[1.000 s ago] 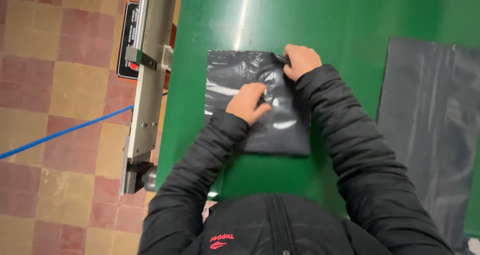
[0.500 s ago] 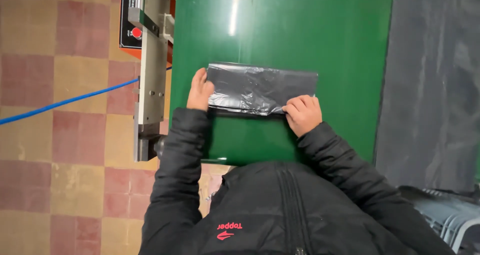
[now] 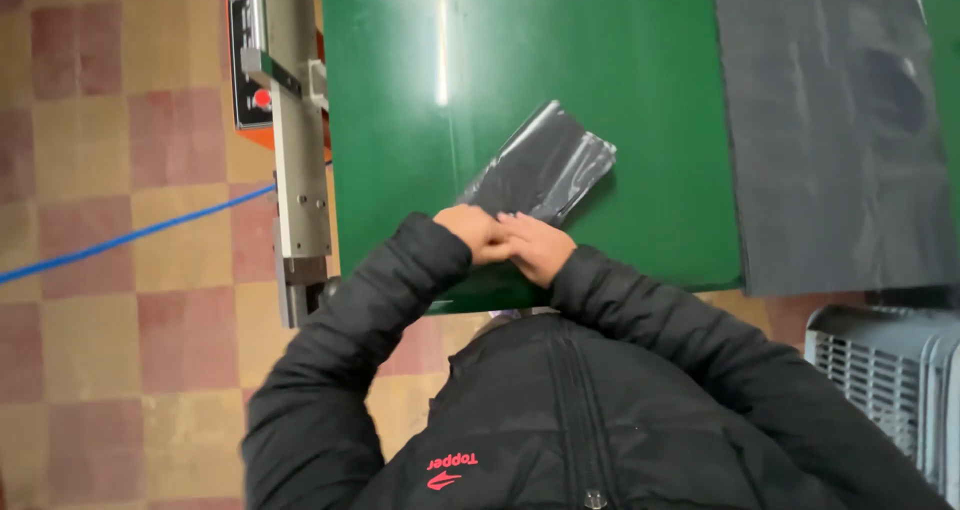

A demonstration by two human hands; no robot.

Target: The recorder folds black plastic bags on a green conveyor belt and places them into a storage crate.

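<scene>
Folded bag turned diagonal, hands gripping its near end.

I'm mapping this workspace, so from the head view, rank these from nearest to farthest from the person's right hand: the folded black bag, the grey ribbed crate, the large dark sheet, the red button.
From the right hand:
1. Folded black bag, touching the hand, just beyond it on the green table.
2. Large dark sheet, to the right on the table.
3. Red button, left, on the machine's panel, and grey ribbed crate, lower right on the floor: too close to call.
</scene>
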